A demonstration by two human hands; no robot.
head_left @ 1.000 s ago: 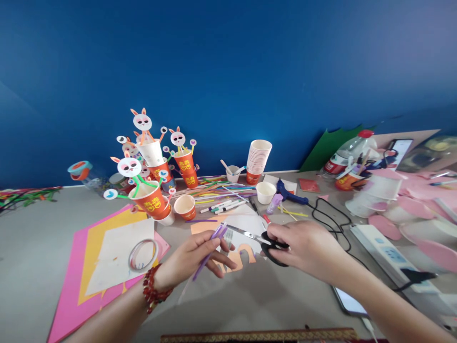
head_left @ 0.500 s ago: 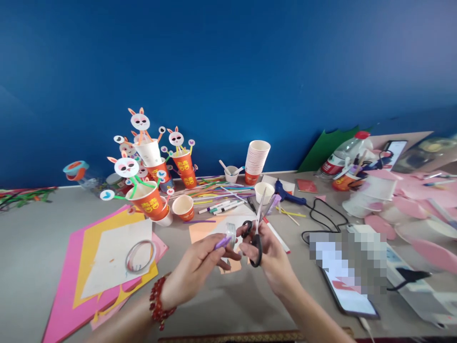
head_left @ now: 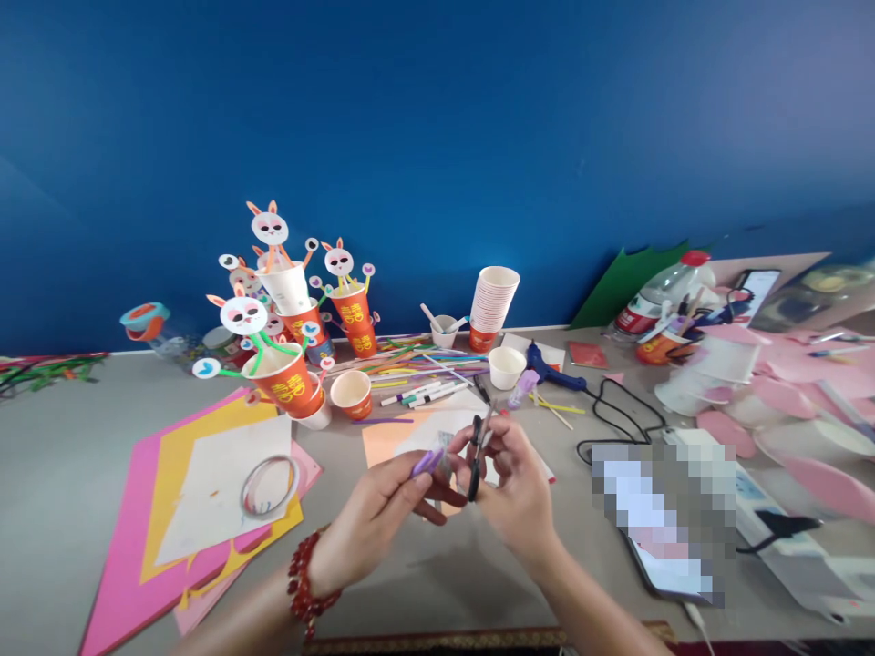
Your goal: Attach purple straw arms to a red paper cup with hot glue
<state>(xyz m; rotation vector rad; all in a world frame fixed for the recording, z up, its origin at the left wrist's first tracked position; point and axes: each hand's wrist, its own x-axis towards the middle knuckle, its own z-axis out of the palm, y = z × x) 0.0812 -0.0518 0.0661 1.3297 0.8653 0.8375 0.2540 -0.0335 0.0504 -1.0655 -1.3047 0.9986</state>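
My left hand (head_left: 383, 501), with a red bead bracelet on its wrist, is closed on a small purple piece (head_left: 427, 463). A clear roll that looks like tape (head_left: 444, 445) sits at its fingertips, partly hidden by the fingers. My right hand (head_left: 512, 483) is closed on black-handled scissors (head_left: 476, 460), whose blades point up and away. The two hands almost meet over white and orange paper (head_left: 383, 442). Beyond them stand a white paper cup (head_left: 507, 368) and a small purple object (head_left: 523, 389).
Red paper cups with rabbit faces (head_left: 280, 378) stand at left, behind stacked coloured paper (head_left: 157, 492) and a tape ring (head_left: 269, 486). Markers (head_left: 427, 394), a cup stack (head_left: 493, 305) and a blue glue gun (head_left: 553, 372) lie behind. At right are a phone (head_left: 663, 528) and corded power strip.
My right hand has turned the scissors, bringing their handles closer to my left fingers and the clear roll. The purple piece stays in my left hand.
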